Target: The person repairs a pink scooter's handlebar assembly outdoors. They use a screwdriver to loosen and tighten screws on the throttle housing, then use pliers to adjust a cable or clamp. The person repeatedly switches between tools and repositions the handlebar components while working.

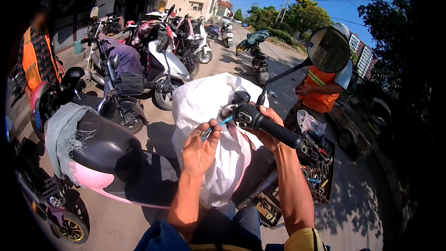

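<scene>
So the blue tool (225,121) is a skinny, shiny thing, straight toward the tip and looking bent at the end near the palm, but too small to say exactly what kind. It's up in the air just left of the black switch housing (246,116) on the scooter's handlebar, tip angled up and right at it. Left hand (202,148) has it pinched between thumb and fingers, palm turned up, forearm rising from below. Right hand (265,140) reaches up and curls behind the handlebar by the rubber grip (278,131); most fingers are hidden, so I can't tell how tightly it's closed.
</scene>
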`<state>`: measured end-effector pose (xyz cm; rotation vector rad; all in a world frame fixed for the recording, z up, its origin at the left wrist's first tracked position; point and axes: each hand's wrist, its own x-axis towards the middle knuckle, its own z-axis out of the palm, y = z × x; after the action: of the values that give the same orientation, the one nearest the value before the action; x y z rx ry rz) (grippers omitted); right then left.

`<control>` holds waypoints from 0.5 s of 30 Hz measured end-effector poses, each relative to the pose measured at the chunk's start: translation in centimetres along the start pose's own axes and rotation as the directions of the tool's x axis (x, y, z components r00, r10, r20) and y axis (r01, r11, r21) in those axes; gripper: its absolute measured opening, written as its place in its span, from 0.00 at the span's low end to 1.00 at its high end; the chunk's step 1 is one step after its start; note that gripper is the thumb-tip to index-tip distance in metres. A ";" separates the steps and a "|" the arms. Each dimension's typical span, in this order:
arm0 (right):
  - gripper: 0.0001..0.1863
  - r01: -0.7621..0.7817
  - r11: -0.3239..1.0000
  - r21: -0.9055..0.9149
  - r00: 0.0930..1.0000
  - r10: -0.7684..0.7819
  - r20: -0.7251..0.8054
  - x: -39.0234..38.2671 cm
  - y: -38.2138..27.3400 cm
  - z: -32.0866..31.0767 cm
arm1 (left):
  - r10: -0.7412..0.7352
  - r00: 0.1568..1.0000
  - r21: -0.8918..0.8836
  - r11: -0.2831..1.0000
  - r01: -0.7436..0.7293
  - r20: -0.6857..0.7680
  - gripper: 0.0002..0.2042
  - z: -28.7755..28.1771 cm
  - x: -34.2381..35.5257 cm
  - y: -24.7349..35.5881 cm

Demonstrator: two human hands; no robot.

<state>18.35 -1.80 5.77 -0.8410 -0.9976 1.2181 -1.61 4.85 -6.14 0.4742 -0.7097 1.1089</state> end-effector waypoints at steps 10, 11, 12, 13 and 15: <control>0.31 0.011 0.997 0.075 1.000 -0.011 0.005 -0.1 0.0 0.1 | 0.148 0.952 0.614 0.788 0.051 -0.269 0.14 3.0 2.0 0.7; 0.31 0.015 0.997 0.080 1.000 -0.016 0.007 -0.1 0.0 0.1 | 0.058 0.964 0.447 0.892 0.066 -0.260 0.14 2.5 2.0 1.3; 0.31 0.020 0.996 0.085 1.000 -0.020 0.009 -0.1 0.1 0.0 | -0.029 0.972 0.262 0.961 0.091 -0.234 0.14 2.0 2.0 1.6; 0.31 0.024 0.996 0.090 1.000 -0.025 0.009 -0.1 0.1 -0.1 | -0.081 0.984 0.025 0.996 0.086 -0.161 0.15 1.3 1.5 1.2; 0.31 0.013 0.995 0.098 1.000 -0.016 0.025 -0.2 -0.2 0.4 | -0.087 0.986 -0.066 0.995 0.078 -0.143 0.15 1.3 0.5 0.6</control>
<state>18.08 -2.03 6.06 -0.7413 -0.9555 1.2581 -2.37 4.55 -4.87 0.3637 -0.5890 1.0302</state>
